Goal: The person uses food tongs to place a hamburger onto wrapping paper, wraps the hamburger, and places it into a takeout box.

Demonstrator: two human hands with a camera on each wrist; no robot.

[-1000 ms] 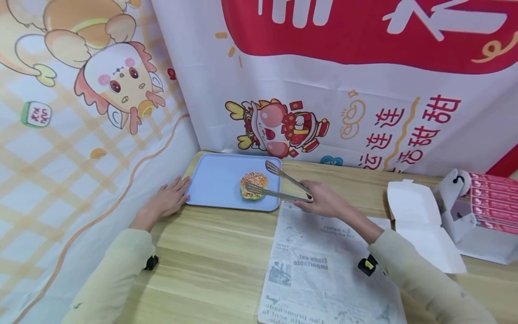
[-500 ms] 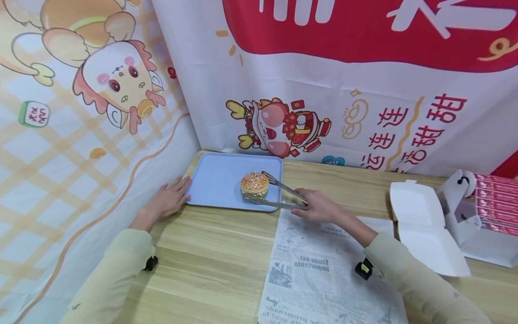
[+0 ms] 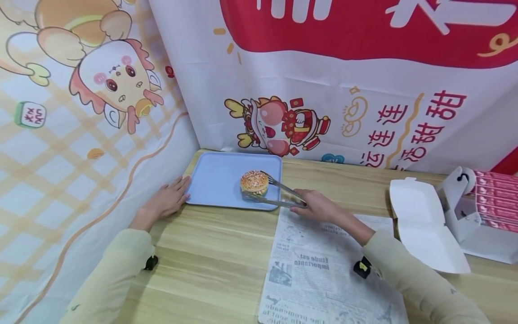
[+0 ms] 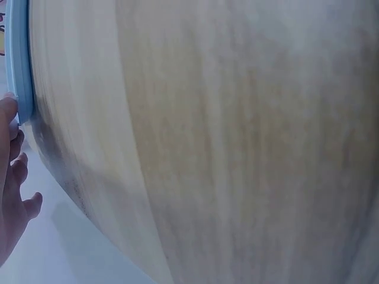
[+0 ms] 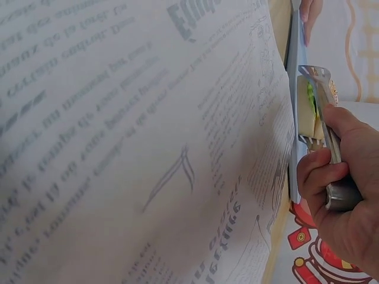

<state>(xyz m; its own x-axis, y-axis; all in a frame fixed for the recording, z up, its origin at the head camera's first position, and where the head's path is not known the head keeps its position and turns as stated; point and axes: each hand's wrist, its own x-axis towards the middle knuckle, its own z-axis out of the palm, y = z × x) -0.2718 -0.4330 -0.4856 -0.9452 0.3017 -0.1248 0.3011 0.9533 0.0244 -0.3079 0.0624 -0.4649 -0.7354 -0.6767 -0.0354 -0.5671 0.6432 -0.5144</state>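
On a light blue tray (image 3: 216, 180) lies a sesame-topped burger (image 3: 254, 181), toward the tray's right side. My right hand (image 3: 317, 204) grips metal tongs (image 3: 285, 202), whose two arms stand on either side of the burger, tips right at its sides. In the right wrist view, fingers and thumb curl round the tongs (image 5: 331, 142), and green and yellow filling shows in the burger (image 5: 308, 106). My left hand (image 3: 171, 196) touches the tray's left edge with its fingers extended; the left wrist view shows its fingers at the tray rim (image 4: 21, 65).
A newspaper-print sheet (image 3: 323, 270) lies on the wooden table (image 3: 202, 261) in front of my right arm. To the right, an opened white takeaway box (image 3: 425, 220) sits beside a white holder (image 3: 477, 229) with red packets (image 3: 497, 198). Printed cloths hang behind and at left.
The tongs have come down from over the burger and narrowed until their arms flank it. Over the last half second little has moved; the left hand stays at the tray.
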